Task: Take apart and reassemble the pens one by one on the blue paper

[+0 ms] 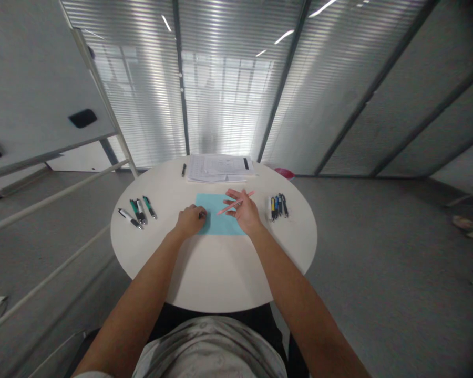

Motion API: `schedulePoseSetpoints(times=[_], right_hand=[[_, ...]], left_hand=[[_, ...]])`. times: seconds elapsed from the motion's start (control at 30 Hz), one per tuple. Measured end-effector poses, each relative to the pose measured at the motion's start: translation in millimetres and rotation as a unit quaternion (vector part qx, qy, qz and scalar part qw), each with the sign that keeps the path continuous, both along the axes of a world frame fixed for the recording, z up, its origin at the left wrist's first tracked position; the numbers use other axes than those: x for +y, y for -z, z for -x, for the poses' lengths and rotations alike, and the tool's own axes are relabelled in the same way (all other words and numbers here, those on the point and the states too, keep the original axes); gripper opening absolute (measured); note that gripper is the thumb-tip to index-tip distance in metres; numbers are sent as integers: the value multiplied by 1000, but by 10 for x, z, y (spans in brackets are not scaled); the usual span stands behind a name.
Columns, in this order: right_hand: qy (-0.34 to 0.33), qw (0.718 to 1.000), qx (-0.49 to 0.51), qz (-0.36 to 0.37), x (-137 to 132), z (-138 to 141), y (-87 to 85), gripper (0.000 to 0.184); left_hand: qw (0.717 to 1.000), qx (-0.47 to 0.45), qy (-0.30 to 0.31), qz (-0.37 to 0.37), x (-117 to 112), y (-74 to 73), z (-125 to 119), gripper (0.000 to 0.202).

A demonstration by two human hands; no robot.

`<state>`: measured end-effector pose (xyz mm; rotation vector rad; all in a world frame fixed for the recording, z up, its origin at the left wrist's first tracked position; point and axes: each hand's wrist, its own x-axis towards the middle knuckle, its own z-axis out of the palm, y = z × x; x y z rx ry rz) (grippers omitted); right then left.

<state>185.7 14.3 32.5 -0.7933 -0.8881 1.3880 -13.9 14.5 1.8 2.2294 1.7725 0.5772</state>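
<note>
A light blue sheet [218,226] lies flat on the round white table [228,273] in front of me. Over its right part, my right hand [245,211] holds a slim pink pen [236,203] between thumb and fingers, slanting with one end down to the left. The other fingers are spread. At the sheet's left edge rests my left hand [190,220], its fingers curled inward. Whether anything is inside that curl is hidden. To the right of my right hand, several pens [278,206] lie side by side, with black, yellow, blue and white parts.
Several green, white and black pens [137,210] lie on the table's left. At the far edge are a stack of printed papers [220,169] and a dark pen [184,170]. A whiteboard on a white frame [124,147] stands left; a blinds-covered glass wall [224,94] rises behind.
</note>
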Motion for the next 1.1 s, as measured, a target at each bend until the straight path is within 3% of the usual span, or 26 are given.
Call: schedulePoseSetpoints(times=[0.1, 0.2, 0.37, 0.5, 0.67, 0.83, 1.1], right_hand=[[48, 991, -122, -25, 7, -18, 31, 51], [57, 977, -204, -39, 11, -5, 67, 50], [57, 967, -237, -69, 19, 25, 112, 28], [38, 968, -246, -39, 10, 8, 120, 11], [-21, 948, -318, -1, 13, -22, 165, 24], [35, 928, -359, -93, 38, -45, 267, 22], [25, 854, -507, -117, 52, -49, 290, 28]], left_hand=[[1000, 9, -1, 1, -1, -4, -1, 27], [1000, 10, -2, 2, -5, -11, -2, 28], [1000, 9, 2, -1, -13, -21, -5, 28], [1000, 5, 1, -1, -15, -23, -5, 27], [1000, 7, 3, 5, -17, -41, -15, 27], [1000, 10, 2, 4, -26, -57, -27, 27], [999, 42, -5, 10, -36, -77, -46, 27]])
